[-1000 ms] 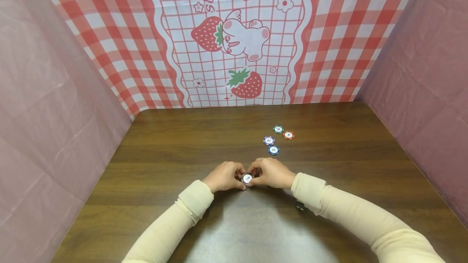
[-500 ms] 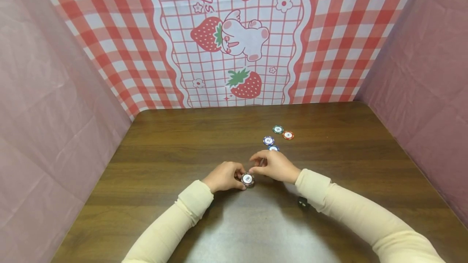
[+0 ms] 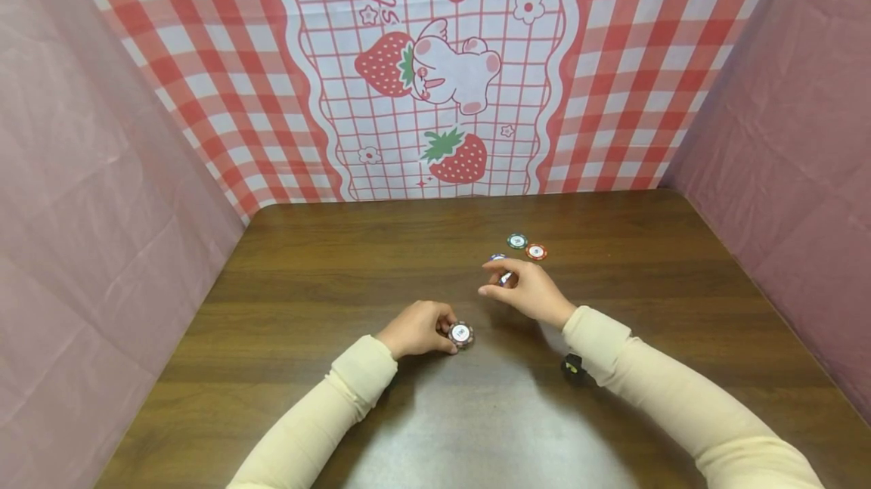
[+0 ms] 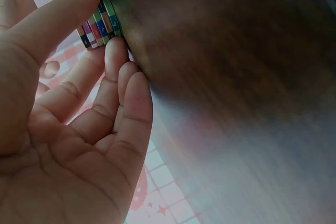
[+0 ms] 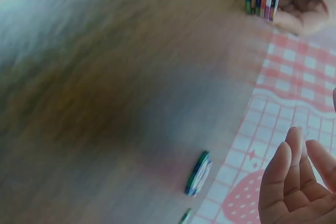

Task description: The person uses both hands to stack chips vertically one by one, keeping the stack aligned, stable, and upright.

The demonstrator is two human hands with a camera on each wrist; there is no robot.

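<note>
My left hand [image 3: 420, 329] holds a small stack of poker chips [image 3: 460, 333] on the table, thumb on one side and fingers on the other; the top chip is dark with a white centre marked 100. Edges of several colours show along the stack [image 4: 100, 27] in the left wrist view. My right hand [image 3: 527, 291] hovers over the loose chips, thumb and fingers apart. A blue chip [image 3: 505, 278] shows in the gap between them, and a purple-blue chip [image 3: 499, 256] is partly hidden behind the fingers. In the right wrist view the fingers [image 5: 295, 163] stand clear of the chips.
A green chip [image 3: 517, 241] and a red chip [image 3: 536, 252] lie flat just beyond my right hand. The brown wooden table [image 3: 327, 255] meets a strawberry-print cloth [image 3: 456, 81] at the back. Pink drapes [image 3: 88, 194] hang at both sides.
My right hand has left the stack and moved away to the right, over the blue chips. My left hand has stayed at the stack.
</note>
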